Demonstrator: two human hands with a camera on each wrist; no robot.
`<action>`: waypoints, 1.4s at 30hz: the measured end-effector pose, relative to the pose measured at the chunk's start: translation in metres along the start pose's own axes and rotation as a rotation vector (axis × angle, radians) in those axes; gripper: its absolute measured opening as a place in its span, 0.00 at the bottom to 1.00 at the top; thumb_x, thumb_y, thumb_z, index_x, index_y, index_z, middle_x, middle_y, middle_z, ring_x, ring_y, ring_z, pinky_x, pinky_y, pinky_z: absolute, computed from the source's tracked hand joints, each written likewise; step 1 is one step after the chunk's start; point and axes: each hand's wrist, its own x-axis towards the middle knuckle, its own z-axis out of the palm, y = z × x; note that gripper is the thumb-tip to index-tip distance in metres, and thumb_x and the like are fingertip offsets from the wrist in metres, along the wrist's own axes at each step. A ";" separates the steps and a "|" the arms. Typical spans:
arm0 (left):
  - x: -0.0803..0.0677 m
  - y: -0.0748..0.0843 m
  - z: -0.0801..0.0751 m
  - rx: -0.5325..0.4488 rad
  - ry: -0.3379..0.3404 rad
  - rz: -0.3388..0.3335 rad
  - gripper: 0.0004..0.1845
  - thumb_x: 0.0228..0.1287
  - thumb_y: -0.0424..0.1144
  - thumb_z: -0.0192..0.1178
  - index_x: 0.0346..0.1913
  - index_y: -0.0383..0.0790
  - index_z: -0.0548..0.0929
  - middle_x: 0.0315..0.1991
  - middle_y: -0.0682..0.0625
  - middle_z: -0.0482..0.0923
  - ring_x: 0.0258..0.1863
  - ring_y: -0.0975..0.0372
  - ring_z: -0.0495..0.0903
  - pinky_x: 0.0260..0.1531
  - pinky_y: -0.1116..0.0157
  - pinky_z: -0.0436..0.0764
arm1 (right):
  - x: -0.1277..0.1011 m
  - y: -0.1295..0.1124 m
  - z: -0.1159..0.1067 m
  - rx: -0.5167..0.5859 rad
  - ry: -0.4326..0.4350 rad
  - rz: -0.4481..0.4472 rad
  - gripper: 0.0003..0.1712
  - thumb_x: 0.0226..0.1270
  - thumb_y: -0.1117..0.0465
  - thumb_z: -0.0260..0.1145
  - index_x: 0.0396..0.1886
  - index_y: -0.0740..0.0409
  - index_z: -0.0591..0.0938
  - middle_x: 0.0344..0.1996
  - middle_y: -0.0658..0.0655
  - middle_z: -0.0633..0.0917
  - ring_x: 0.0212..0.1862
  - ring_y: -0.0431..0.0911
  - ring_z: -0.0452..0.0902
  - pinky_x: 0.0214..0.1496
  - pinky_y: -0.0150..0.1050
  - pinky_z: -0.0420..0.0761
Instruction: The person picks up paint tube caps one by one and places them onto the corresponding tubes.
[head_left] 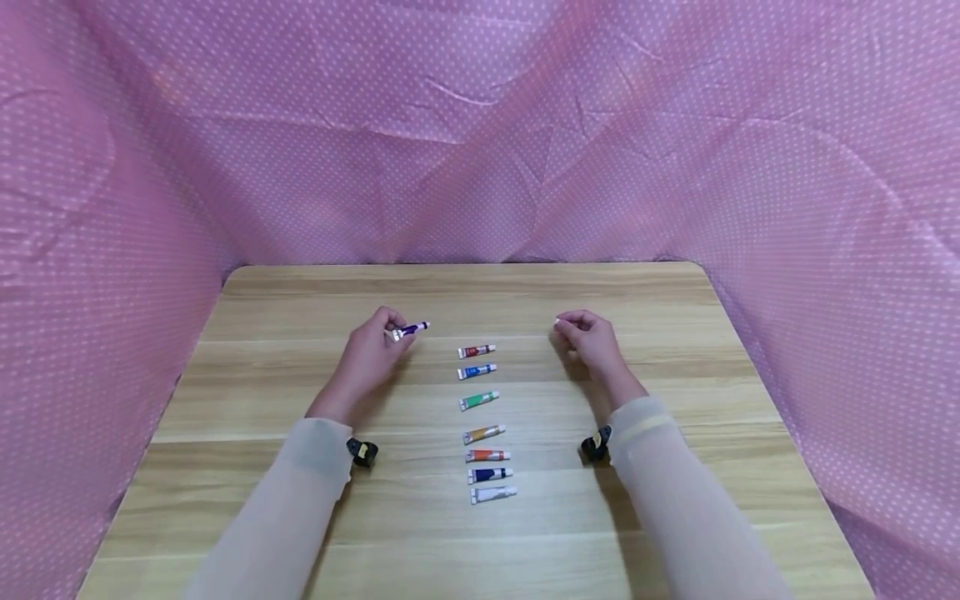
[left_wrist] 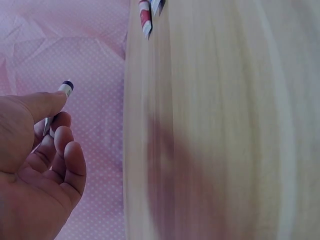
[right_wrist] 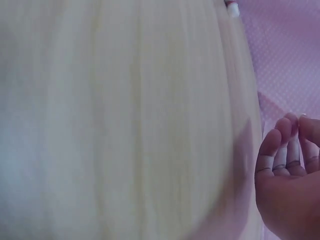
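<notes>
My left hand pinches a purple paint tube between thumb and fingers, above the table's left half. Its dark-tipped end points right; in the left wrist view the paint tube is partly covered by the thumb. Over the right half, my right hand has thumb and fingertips together on a small white piece. It looks like a tube cap, but the fingers cover most of it. In the right wrist view, only a speck of white shows at the fingertips of the right hand.
Several paint tubes lie in a column between the arms: red, blue, green, ochre, orange, dark blue and white. Pink dotted cloth surrounds the wooden table.
</notes>
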 end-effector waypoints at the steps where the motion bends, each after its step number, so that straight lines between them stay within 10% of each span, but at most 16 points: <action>1: -0.001 0.000 0.000 -0.009 0.004 0.003 0.16 0.79 0.44 0.66 0.61 0.42 0.77 0.46 0.44 0.83 0.36 0.56 0.79 0.33 0.63 0.80 | -0.001 0.000 0.002 0.001 -0.005 0.003 0.18 0.79 0.62 0.70 0.60 0.69 0.82 0.31 0.39 0.86 0.36 0.34 0.82 0.43 0.27 0.84; 16: -0.032 0.008 0.030 -0.123 -0.009 -0.123 0.12 0.78 0.44 0.68 0.56 0.49 0.80 0.42 0.48 0.81 0.38 0.56 0.78 0.34 0.64 0.79 | -0.043 0.001 0.039 0.053 -0.024 0.033 0.17 0.77 0.64 0.71 0.60 0.68 0.84 0.36 0.44 0.87 0.39 0.39 0.83 0.47 0.32 0.84; 42: -0.068 0.038 0.041 -0.168 -0.058 -0.103 0.13 0.75 0.47 0.71 0.56 0.53 0.83 0.44 0.52 0.83 0.42 0.59 0.80 0.39 0.68 0.81 | -0.116 -0.024 0.089 -0.058 -0.116 -0.082 0.14 0.72 0.62 0.75 0.55 0.59 0.89 0.44 0.52 0.90 0.46 0.45 0.84 0.55 0.46 0.88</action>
